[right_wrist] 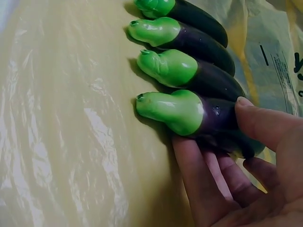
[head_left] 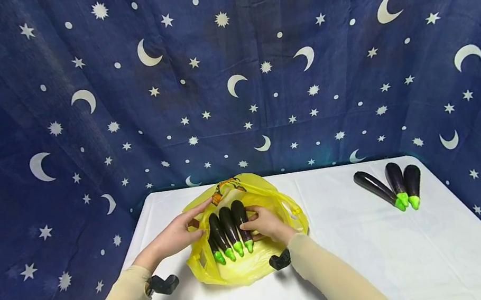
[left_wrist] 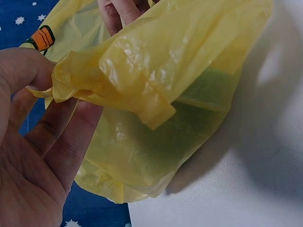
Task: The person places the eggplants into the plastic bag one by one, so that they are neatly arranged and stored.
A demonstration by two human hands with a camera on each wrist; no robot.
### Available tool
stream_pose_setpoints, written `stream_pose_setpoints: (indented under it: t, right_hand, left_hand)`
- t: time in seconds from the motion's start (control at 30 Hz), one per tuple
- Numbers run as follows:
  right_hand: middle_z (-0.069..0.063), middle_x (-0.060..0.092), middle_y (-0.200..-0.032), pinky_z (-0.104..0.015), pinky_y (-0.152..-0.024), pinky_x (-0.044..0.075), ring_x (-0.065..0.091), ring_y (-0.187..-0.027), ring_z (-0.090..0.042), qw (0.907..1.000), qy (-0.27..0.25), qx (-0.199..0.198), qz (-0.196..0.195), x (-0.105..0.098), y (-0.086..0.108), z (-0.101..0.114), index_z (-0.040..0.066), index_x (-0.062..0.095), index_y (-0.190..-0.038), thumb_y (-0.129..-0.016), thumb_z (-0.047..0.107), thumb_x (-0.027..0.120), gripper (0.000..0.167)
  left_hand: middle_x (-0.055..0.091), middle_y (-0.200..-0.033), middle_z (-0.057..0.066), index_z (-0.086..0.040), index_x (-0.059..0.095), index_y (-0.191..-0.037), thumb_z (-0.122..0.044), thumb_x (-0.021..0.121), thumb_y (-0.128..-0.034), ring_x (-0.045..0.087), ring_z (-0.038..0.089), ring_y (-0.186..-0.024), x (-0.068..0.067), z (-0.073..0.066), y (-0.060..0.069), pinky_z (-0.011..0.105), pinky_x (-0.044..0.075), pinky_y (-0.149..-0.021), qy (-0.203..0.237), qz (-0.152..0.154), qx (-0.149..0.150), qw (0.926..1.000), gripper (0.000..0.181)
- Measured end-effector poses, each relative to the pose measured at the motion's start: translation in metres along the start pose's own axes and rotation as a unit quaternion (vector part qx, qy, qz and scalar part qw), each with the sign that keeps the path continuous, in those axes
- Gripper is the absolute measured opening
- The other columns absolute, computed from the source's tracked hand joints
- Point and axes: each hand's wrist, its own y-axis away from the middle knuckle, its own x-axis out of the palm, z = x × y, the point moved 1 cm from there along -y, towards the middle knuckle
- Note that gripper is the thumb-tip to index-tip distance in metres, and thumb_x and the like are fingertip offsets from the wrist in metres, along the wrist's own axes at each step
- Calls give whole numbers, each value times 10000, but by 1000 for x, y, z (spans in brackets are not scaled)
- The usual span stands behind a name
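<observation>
A yellow plastic bag (head_left: pixel 238 273) lies opened out on the table, with several dark eggplants (head_left: pixel 230 227) side by side in it, their green stem ends toward me. My right hand (head_left: pixel 267 223) holds the rightmost eggplant (right_wrist: pixel 180 113); in the right wrist view the thumb is on its top and the fingers run along its side and underneath. At the bag's left edge, my left hand (head_left: pixel 182 231) pinches the plastic between thumb and fingers. The left wrist view shows the gathered bag edge (left_wrist: pixel 71 80) in that hand, with dark shapes showing through the plastic.
Three more eggplants (head_left: pixel 397 187) lie at the back right of the white table (head_left: pixel 367 267), green ends close together. A dark blue curtain (head_left: pixel 234 113) with moons and stars hangs behind and along both sides. The bag's handle (head_left: pixel 296 210) stands up at its right.
</observation>
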Motion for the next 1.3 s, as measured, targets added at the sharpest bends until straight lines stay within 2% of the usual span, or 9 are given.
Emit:
stream_pose_setpoints:
  t: [0.53,0.8,1.1,1.2,1.3]
  right_hand:
    - [-173,563,-1055,-409,-632,596,621,-772,-228,9990,286,-64,-326,10,0,5,-33,443,-1502,-860,103,817,755]
    - [-189,579,-1109,-434,-675,602,642,-830,-245,9983,488,-150,-292,10,1,4,-48,419,-1507,-880,163,814,771]
    - [-247,571,-1226,-473,-737,592,631,-933,-296,9982,538,-234,-133,6,6,8,-39,438,-1501,-858,157,828,777]
    - [-243,576,-1264,-462,-770,585,633,-988,-314,9953,876,-394,-91,3,12,11,-22,464,-1492,-869,162,816,739]
    - [-227,597,-1282,-441,-822,565,630,-1069,-342,9869,1463,-680,-56,-2,21,15,-10,500,-1472,-876,170,805,693]
  left_hand:
    - [407,-1581,-4,-364,322,-1614,-43,644,-953,587,229,-1031,0,-2,-1,375,522,-774,16,31,11,10000,802]
    - [398,-1585,-7,-384,320,-1610,-54,641,-960,581,235,-1041,0,-2,0,381,519,-761,77,64,-8,9999,796]
    - [419,-1568,-19,-389,330,-1606,-63,646,-957,572,242,-1031,0,-2,1,394,515,-763,81,35,-37,10000,792]
    - [421,-1566,-15,-373,332,-1609,-60,643,-959,572,244,-1026,0,-2,1,390,514,-757,81,40,-19,10000,786]
    - [421,-1568,-13,-364,339,-1608,-53,641,-958,577,244,-1029,0,-1,2,389,511,-769,116,46,-44,9999,782]
